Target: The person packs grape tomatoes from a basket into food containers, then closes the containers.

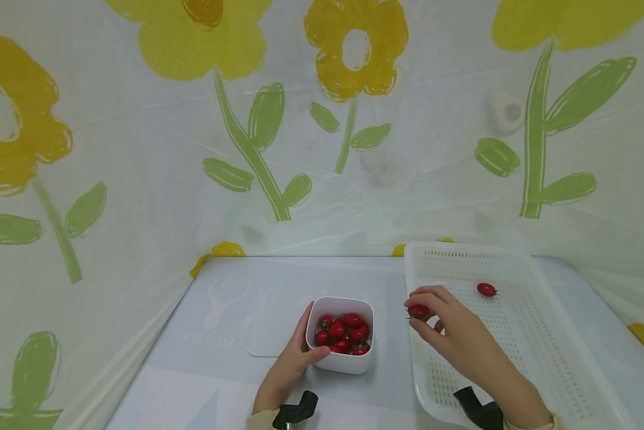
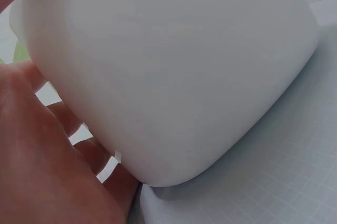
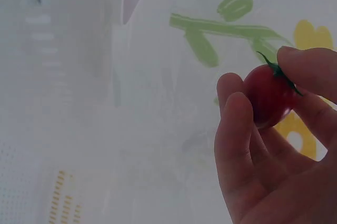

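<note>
A small white square container with rounded corners stands on the table, holding several red cherry tomatoes. My left hand grips its left side, the thumb lying at the front rim; the left wrist view shows the fingers along the container's wall. Between thumb and fingertips my right hand pinches a cherry tomato with a green stem. That hand is raised over the left edge of a white perforated basket. Another single cherry tomato lies inside the basket, towards the back.
The basket takes up the right side of the pale table. A flat, see-through, lid-like shape lies left of the container, partly behind my left hand. Behind the table hangs a white curtain printed with yellow flowers.
</note>
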A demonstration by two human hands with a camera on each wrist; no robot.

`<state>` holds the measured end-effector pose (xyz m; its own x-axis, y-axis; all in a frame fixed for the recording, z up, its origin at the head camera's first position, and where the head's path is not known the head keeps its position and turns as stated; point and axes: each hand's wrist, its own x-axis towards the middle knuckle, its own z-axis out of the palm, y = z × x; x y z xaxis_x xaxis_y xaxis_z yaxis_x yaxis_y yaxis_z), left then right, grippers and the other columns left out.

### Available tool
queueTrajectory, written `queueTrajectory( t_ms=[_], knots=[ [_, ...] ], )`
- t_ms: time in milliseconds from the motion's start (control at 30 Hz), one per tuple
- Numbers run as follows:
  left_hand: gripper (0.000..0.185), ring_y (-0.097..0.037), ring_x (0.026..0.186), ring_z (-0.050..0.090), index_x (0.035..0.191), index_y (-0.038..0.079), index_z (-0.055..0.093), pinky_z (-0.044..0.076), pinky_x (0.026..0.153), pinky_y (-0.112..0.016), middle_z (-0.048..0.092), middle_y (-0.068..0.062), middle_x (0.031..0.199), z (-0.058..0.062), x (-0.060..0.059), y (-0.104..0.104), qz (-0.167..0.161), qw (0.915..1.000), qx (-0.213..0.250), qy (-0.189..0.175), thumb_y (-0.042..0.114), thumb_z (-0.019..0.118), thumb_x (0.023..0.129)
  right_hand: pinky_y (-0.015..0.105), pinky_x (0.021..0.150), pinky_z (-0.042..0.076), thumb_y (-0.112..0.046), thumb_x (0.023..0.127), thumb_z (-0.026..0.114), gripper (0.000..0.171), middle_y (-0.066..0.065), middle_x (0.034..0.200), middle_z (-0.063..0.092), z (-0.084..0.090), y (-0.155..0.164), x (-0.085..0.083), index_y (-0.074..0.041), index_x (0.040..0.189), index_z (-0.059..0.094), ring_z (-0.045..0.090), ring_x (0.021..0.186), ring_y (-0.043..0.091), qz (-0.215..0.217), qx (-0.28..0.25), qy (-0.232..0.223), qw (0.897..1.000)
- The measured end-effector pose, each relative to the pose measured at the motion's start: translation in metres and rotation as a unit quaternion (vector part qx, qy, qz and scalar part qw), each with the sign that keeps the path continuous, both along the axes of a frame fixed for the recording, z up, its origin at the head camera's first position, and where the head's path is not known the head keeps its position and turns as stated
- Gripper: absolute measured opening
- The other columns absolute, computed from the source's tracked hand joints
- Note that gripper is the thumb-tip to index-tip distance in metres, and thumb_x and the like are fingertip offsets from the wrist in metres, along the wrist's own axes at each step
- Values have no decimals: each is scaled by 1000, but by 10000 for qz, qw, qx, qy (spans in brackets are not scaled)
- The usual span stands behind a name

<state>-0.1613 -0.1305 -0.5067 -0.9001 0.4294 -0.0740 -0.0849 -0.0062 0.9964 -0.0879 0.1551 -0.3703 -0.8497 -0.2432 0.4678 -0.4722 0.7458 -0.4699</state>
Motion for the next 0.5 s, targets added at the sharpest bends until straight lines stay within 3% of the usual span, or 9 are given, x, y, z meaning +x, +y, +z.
queueTrajectory(
  t_ms=[267,500],
  knots=[
    [76,-23,132,12,138,45,14,19,101,-54,18,9,143,0,-1,0,-15,10000,-36,-21,26,62,82,20,63,48,-8,78,68,31,-13,116,45,-10,-28,7,-28,99,58,52,84,0,-476,-620,-191,9968],
    [77,-24,132,10,138,45,13,16,101,-56,16,9,144,-1,-1,-1,-31,10000,-32,-17,25,62,82,20,62,48,-9,77,69,39,-15,116,46,-17,-51,6,-28,109,58,52,90,1,-490,-1095,-285,9924]
  ],
)
